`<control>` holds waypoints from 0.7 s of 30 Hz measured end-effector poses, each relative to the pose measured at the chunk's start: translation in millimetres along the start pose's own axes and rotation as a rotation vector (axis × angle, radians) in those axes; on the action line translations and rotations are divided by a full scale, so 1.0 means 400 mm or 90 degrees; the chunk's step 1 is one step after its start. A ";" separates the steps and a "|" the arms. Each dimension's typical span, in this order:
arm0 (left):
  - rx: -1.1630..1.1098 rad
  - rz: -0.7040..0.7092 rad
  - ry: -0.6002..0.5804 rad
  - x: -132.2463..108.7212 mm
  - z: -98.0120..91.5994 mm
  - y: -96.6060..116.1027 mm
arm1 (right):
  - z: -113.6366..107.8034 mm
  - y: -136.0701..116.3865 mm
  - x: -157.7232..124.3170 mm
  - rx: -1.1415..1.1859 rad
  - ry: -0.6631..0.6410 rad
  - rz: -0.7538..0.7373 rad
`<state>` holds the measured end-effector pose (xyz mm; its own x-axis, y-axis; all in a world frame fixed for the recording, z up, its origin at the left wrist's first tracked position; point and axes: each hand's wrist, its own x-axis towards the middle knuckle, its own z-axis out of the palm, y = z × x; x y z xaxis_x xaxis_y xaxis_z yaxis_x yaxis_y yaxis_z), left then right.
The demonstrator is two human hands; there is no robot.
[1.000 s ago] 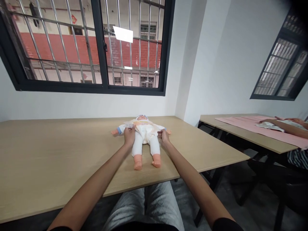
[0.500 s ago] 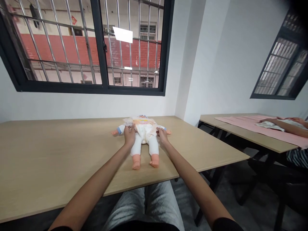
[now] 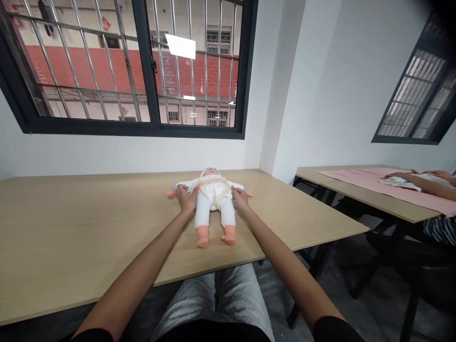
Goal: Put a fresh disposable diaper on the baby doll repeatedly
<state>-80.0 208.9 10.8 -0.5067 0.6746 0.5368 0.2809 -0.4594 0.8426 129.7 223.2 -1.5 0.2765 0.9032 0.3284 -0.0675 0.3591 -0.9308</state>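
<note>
Reaching in from both sides, two hands work at a doll (image 3: 204, 209); it lies on its back on the table (image 3: 107, 228), feet (image 3: 203, 237) toward the near edge, a white diaper (image 3: 214, 195) across its middle; the left hand (image 3: 186, 197) has fingers curled by one side of the diaper, the right hand (image 3: 241, 198) has fingers bent by the other; whether either truly pinches it, I can't tell from here; the doll looks light, probably soft under its clothes and firmer at the feet, so it may slide on that smooth top; the diaper looks thin, limp, easily creased; best taken at its side edges, thumb against fingertips, pulling gently.
</note>
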 end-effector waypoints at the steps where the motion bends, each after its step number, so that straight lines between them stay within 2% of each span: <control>1: 0.010 0.012 -0.008 -0.002 0.001 0.009 | 0.001 -0.001 -0.002 -0.004 -0.012 -0.002; 3: -0.004 0.001 -0.057 -0.011 0.006 0.031 | 0.004 -0.006 -0.004 0.002 -0.030 -0.008; 5: -0.061 -0.052 -0.113 -0.024 0.012 0.052 | 0.008 -0.013 -0.006 0.023 -0.046 -0.017; 9: -0.177 -0.135 -0.175 -0.041 0.017 0.084 | 0.018 -0.026 -0.009 0.086 -0.074 -0.012; 13: -0.235 -0.133 -0.216 -0.028 0.010 0.096 | 0.022 -0.041 -0.013 0.171 -0.050 0.007; 16: -0.280 -0.124 -0.214 -0.013 0.004 0.097 | 0.019 -0.062 -0.019 0.253 -0.038 0.045; 18: -0.326 -0.145 -0.220 -0.005 0.000 0.098 | 0.016 -0.080 -0.026 0.302 -0.061 0.074; 21: -0.403 -0.201 -0.283 0.004 -0.009 0.106 | 0.014 -0.105 -0.039 0.355 -0.105 0.100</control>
<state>-71.8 188.3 47.2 -0.0792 0.9303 0.3582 -0.3987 -0.3589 0.8440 123.0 195.5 33.3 0.0730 0.9639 0.2563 -0.6001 0.2477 -0.7606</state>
